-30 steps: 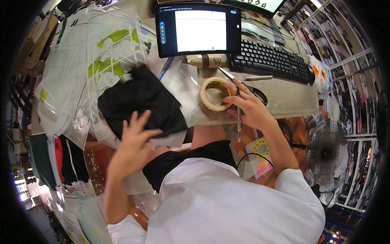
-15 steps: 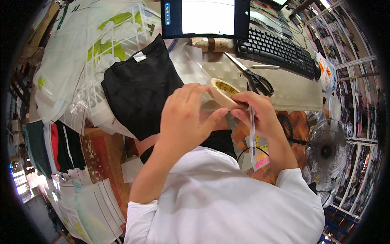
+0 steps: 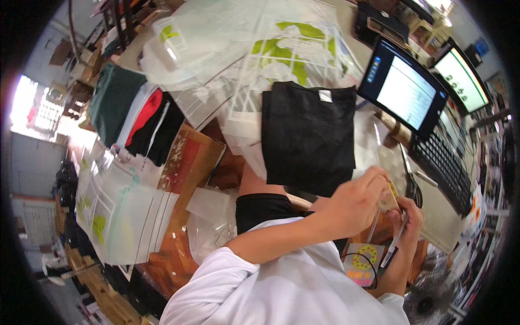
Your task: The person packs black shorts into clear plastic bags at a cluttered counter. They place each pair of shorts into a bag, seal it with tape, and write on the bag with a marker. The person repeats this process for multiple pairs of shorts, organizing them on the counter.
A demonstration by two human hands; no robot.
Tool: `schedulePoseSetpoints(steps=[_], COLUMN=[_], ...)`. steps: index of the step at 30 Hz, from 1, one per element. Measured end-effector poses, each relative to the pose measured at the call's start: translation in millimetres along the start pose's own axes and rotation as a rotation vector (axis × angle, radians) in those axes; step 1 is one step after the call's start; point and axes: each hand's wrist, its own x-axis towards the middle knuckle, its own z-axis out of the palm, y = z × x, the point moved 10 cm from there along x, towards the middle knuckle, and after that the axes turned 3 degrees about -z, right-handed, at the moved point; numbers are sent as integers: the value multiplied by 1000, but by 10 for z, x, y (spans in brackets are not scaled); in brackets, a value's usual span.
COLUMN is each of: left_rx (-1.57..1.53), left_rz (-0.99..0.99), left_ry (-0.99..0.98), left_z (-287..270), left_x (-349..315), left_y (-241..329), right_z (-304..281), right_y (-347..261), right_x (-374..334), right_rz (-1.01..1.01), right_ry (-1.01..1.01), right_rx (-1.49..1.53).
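Observation:
Over the front edge of the table, both my hands are at a roll of cream masking tape [image 3: 389,201]. My left hand [image 3: 358,205] is closed, its fingertips pinching at the roll's near-left rim. The other side of the roll is gripped by my right hand [image 3: 410,218], which also keeps a slim, pale, pen-like tool [image 3: 391,250] pointing down out of the fingers; its exact kind I cannot make out. A folded black garment [image 3: 309,138] with a white label lies flat to the left of my hands. Scissors with black handles [image 3: 415,188] lie just beyond them, partly hidden.
A monitor [image 3: 403,89] and black keyboard [image 3: 443,173] stand at the right, with a second screen [image 3: 463,78] behind. Clear plastic bags [image 3: 216,49] cover the table's far left. Folded clothes [image 3: 135,116] sit left, above a cardboard box [image 3: 189,157]. A fan [image 3: 430,300] stands lower right.
My view has swung left, so the table, garment and hands appear farther right. Both hands stay at the tape roll; my left fingers have closed in on its rim.

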Motion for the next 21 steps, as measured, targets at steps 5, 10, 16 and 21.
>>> schedulePoseSetpoints(steps=[5, 10, 16, 21], left_rx=[-347, -351, -417, -583], left_rz=[-174, -199, -309, -373], left_ry=[-34, 76, 62, 99], left_z=[-133, -415, -274, -148], left_x=[-13, 1, -42, 17], left_y=[-185, -320, -467, -625], right_z=[-508, -617, -507, -400], right_y=[543, 918, 578, 666], right_x=[24, -215, -220, -288], right_rz=[-60, 264, 225, 297], right_ry=[320, 103, -37, -214], right_rx=[186, -546, -659, -566])
